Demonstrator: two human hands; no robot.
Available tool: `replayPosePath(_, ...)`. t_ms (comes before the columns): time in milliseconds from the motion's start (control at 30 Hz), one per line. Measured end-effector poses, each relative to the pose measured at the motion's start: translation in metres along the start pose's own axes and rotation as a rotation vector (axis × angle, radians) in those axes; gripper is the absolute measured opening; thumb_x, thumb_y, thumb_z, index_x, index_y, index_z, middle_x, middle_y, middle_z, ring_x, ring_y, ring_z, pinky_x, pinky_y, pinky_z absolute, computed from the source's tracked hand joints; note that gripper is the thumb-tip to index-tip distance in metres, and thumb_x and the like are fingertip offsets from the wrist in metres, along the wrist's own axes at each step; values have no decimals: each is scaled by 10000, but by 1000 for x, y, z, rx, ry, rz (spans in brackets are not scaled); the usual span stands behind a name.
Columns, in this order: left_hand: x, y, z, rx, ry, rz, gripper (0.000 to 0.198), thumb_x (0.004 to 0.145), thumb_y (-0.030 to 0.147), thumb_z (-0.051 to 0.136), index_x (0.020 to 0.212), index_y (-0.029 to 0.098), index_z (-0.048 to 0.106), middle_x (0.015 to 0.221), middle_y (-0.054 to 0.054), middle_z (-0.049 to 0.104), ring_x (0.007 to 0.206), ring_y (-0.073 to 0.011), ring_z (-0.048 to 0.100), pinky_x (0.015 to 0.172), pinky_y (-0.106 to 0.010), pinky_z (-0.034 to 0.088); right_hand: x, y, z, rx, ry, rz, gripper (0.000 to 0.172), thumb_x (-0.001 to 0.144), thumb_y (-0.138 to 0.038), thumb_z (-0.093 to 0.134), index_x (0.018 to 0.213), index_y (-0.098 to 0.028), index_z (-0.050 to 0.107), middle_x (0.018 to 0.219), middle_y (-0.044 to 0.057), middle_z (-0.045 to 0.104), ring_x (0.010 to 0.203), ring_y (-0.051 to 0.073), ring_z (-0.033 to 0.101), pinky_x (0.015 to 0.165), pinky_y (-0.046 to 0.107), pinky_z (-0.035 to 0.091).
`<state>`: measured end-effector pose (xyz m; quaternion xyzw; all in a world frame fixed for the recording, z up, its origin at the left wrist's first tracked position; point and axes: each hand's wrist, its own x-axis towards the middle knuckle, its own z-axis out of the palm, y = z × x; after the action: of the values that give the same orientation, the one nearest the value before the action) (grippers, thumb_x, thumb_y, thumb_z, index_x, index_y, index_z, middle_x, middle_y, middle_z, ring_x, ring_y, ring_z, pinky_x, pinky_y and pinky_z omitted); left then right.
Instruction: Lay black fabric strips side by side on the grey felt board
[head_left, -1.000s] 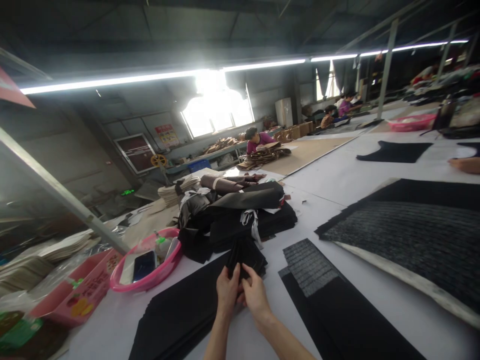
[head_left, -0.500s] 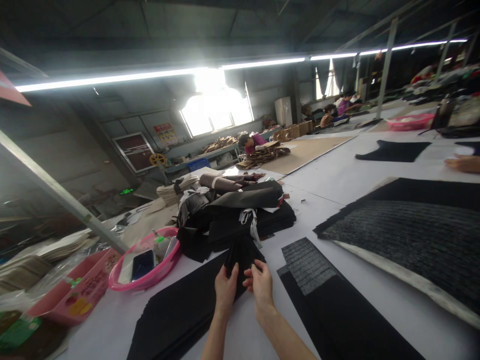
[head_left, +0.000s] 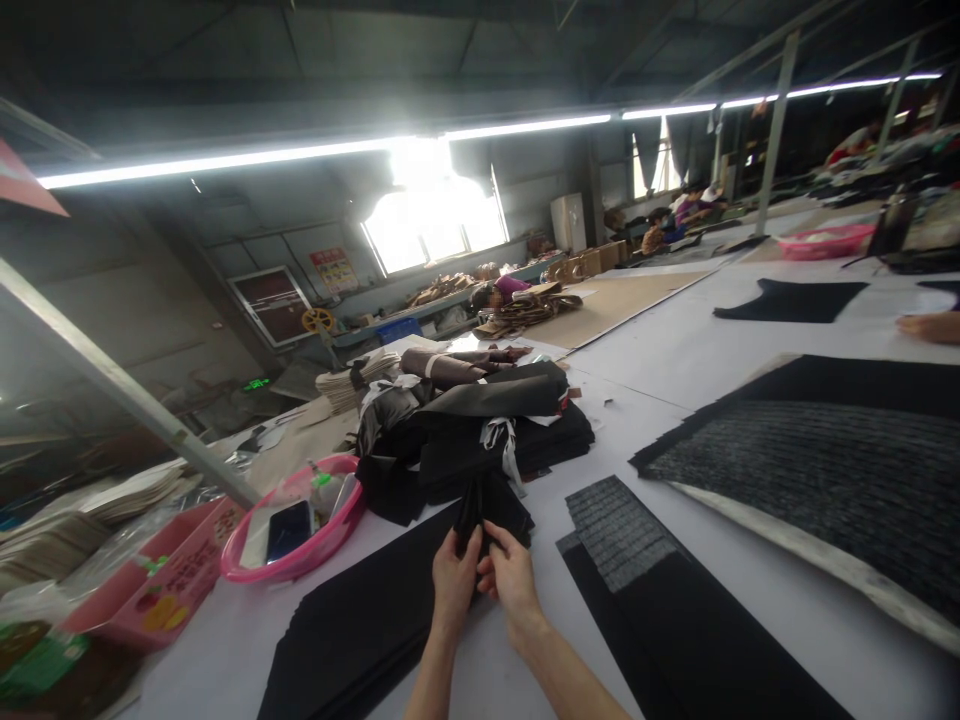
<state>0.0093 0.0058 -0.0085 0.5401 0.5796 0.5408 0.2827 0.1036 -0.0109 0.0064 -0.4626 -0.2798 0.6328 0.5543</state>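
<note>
My left hand point(head_left: 454, 578) is closed on the edge of a black fabric piece point(head_left: 474, 500), thumb on top. Close beside it, my right hand point(head_left: 511, 580) pinches the same fabric, its fingertips almost meeting the left thumb. The cloth is bunched into folds between and beyond the fingers. Under and to the left of my hands lies a stack of black fabric pieces point(head_left: 360, 610). On the right is another black stack point(head_left: 697, 630) with a grey textured patch point(head_left: 616, 530) on its far end.
A pink basin point(head_left: 232, 560) holding a phone point(head_left: 289, 530) stands at left, beside a pink box point(head_left: 187, 570). Bundled dark fabric point(head_left: 495, 400) is piled ahead. A large grey-black textured stack point(head_left: 810, 450) lies right. Another person's hand point(head_left: 928, 328) shows at the right edge.
My right hand has moved left toward my left hand, drawing the fabric into tighter folds. My left hand has barely shifted.
</note>
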Motion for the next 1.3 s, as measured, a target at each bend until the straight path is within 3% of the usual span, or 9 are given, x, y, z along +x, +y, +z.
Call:
replayPosePath(167,0,-5,3,32,21,-30,421,737,576,673,772,157,672,558,1,625,512,-166,598,485,-245,442,1,3,4,-21,0,11,439,816,-277,555,1226,-129,604,434,-83,497,301,72,454,297,140,255)
replayPosePath(333,6,-13,4,64,109,-57,460,727,591,652,830,145,703,709,-86,715,713,-290,687,613,-342,505,-2,7,2,-52,-32,-9,451,801,-393,586,1163,-128,630,474,-49,550,324,87,484,308,156,281)
replayPosePath(400,8,-15,4,60,131,-56,457,726,581,648,845,145,716,790,-113,738,825,-332,694,709,-388,517,-2,6,-2,-49,58,-124,444,806,-448,578,1111,-129,624,542,-37,571,351,83,490,328,168,311)
replayPosePath(500,10,-16,4,26,138,-50,452,720,562,656,864,139,728,844,-121,753,895,-345,695,820,-425,517,2,2,-12,-38,309,-356,447,824,-494,556,1123,-162,544,659,-38,568,415,89,511,372,192,368)
replayPosePath(600,9,-15,5,-22,148,-52,461,724,538,663,907,120,726,893,-128,757,939,-347,691,883,-449,513,14,-4,-22,-132,442,-414,459,827,-497,556,1149,-174,504,672,-42,534,486,122,533,407,219,396)
replayPosePath(767,7,-17,2,-106,141,-68,446,772,484,662,1041,130,701,1042,-117,743,1063,-319,661,946,-428,509,26,-11,-27,-282,424,-430,251,802,-423,587,861,-183,629,608,-25,517,553,156,533,536,264,443)
replayPosePath(900,6,-23,-2,-131,134,-102,463,791,503,653,1077,141,688,1052,-108,738,1058,-311,664,903,-408,535,21,-13,-21,-343,449,-472,166,798,-334,573,867,-194,631,713,14,586,672,185,577,661,285,458)
replayPosePath(1133,9,-29,-1,-124,150,-116,499,739,531,688,1035,129,704,1008,-113,740,1024,-320,670,838,-389,554,22,-11,-19,-408,463,-456,185,804,-361,553,901,-205,571,634,-18,593,599,191,600,593,282,432)
replayPosePath(1300,9,-28,-1,-115,145,-114,493,757,520,674,1056,129,696,989,-108,740,1023,-317,666,869,-404,537,21,-11,-18,-466,413,-458,191,827,-388,524,786,-221,605,613,-7,618,573,201,598,564,290,403)
